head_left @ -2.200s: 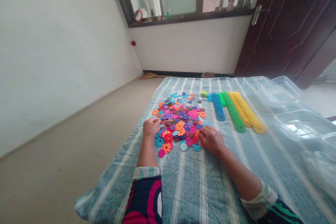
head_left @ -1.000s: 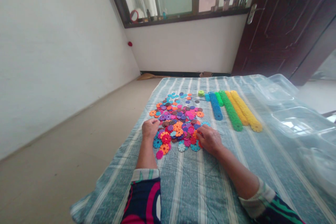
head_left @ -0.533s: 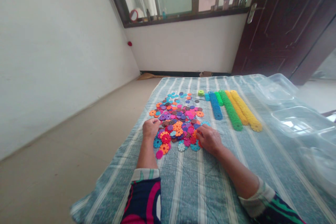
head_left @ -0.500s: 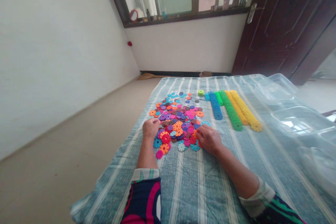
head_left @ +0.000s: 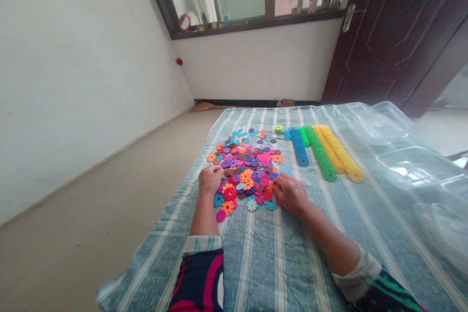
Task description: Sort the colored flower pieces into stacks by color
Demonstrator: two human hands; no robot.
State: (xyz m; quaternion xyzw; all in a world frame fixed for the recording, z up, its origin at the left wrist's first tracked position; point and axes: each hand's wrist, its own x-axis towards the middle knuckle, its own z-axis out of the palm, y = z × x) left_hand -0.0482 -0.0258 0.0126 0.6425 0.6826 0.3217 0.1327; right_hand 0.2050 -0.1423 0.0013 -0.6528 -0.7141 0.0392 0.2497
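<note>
While both hands rest at the near edge of a heap of flat, flower-shaped plastic discs (head_left: 246, 168), we see the left hand (head_left: 209, 179) curled into a loose fist against the heap's left side, knuckles up; whether it holds a disc we cannot tell. The right hand (head_left: 290, 193) lies palm down on the heap's right side, fingertips (head_left: 276, 184) touching orange and pink discs, and we cannot tell if anything is pinched beneath them. The discs, in pink, orange, purple, blue and brown, spread across a blue-and-white striped cloth (head_left: 278, 258). Beyond the heap and to its right, we note discs stacked into long rows lying side by side: a blue row (head_left: 300, 147), a green row (head_left: 321, 154) and two yellow rows (head_left: 341, 156), with a small green stack (head_left: 279, 129) just beside their far end. Clear plastic trays (head_left: 413, 168) sit at the cloth's right edge.
</note>
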